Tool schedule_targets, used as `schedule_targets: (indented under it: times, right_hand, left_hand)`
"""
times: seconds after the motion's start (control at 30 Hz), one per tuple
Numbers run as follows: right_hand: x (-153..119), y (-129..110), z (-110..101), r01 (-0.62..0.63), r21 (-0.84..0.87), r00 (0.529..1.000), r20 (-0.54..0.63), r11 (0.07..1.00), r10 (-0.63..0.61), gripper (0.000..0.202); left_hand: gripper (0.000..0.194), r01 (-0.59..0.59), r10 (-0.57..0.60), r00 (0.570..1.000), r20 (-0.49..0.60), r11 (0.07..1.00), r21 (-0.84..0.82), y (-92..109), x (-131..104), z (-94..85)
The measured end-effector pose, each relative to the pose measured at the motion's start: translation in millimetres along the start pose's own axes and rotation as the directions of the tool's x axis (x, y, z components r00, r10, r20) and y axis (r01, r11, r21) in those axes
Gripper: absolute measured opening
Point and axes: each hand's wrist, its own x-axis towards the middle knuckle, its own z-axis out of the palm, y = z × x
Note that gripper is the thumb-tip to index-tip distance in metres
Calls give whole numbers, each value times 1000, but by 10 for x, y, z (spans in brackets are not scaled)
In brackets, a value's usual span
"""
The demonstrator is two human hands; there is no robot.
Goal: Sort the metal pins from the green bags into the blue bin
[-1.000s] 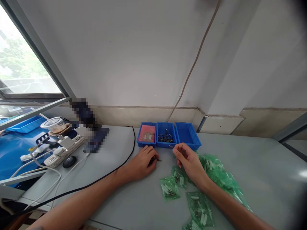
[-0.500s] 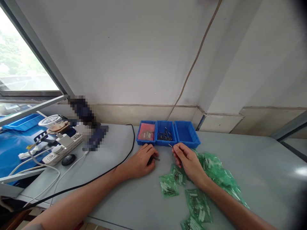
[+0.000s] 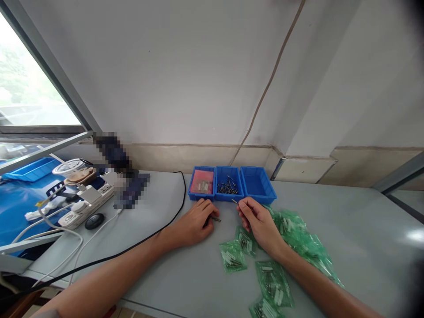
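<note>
My left hand [image 3: 198, 222] rests on the table in front of the left blue bin, fingers curled around a small dark metal pin [image 3: 216, 219] whose tip sticks out to the right. My right hand [image 3: 256, 218] pinches a thin pin with a brass-coloured tip [image 3: 234, 201] between thumb and fingers, just in front of the middle bin. That middle blue bin [image 3: 241, 193] holds several dark metal pins [image 3: 228, 187]. In the left blue bin [image 3: 191, 191] lies a pink bag [image 3: 202, 180] with small parts. The right blue bin [image 3: 261, 183] shows a bare floor.
Green bags of small parts [image 3: 232, 257] lie in front of and below my right hand, with a larger green heap [image 3: 303, 238] beside my right forearm. A black cable [image 3: 149, 239] crosses the table at left, near a computer mouse [image 3: 94, 221] and a power strip [image 3: 88, 205].
Almost nothing differs. Both hands keep their places and their holds; only the pin tips have shifted very slightly.
</note>
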Motion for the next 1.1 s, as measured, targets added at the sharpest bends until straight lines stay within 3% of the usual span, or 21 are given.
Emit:
schedule_targets:
  times: [0.67,1.1]
  right_hand:
    - [-2,54,-11,59,-99,998,2,993,-59,35]
    - [31,44,-2,-35,-5,999,5,999,35,53]
  left_hand:
    - [31,-5,4,1000,3,1000,27,8,-2,-11]
    - [18,15,-15,1000,5,999,41,10,3,2]
